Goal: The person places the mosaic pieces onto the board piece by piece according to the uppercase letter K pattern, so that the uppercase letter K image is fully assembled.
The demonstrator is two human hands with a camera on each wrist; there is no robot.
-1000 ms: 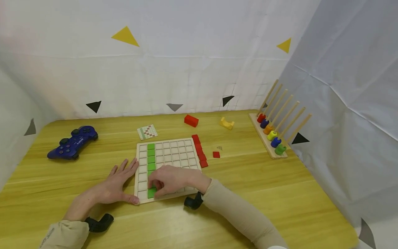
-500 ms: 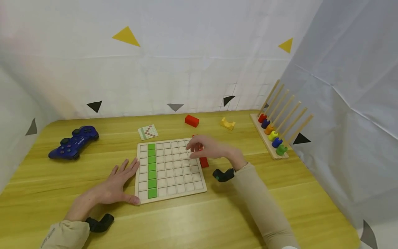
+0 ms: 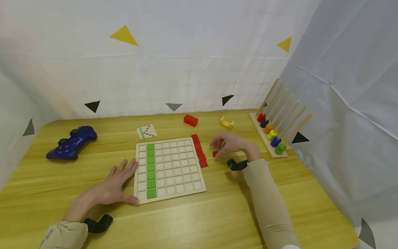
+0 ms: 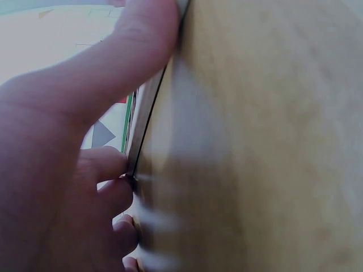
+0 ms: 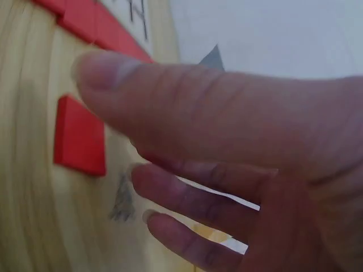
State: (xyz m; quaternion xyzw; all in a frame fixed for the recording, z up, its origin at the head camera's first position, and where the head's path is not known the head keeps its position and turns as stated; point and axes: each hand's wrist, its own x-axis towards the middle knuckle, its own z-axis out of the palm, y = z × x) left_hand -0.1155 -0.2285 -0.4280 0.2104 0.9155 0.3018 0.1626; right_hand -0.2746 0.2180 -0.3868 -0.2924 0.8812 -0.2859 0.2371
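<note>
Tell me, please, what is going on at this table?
Someone's left hand rests against the left edge of the board, which has a green column. Their right hand, holding nothing, is poised by a lone red tile. More red tiles lie in a row beside the board's right edge.

Controller (image 3: 72,143): blue, on the surface's (image 3: 174,224) left
Red block (image 3: 190,120): near the back edge
Yellow arch (image 3: 226,124): right of that block
Peg rack (image 3: 265,137): wooden, far right, coloured beads (image 3: 272,135) low down
Backdrop (image 3: 186,79): white, scattered triangles (image 3: 124,36)
</note>
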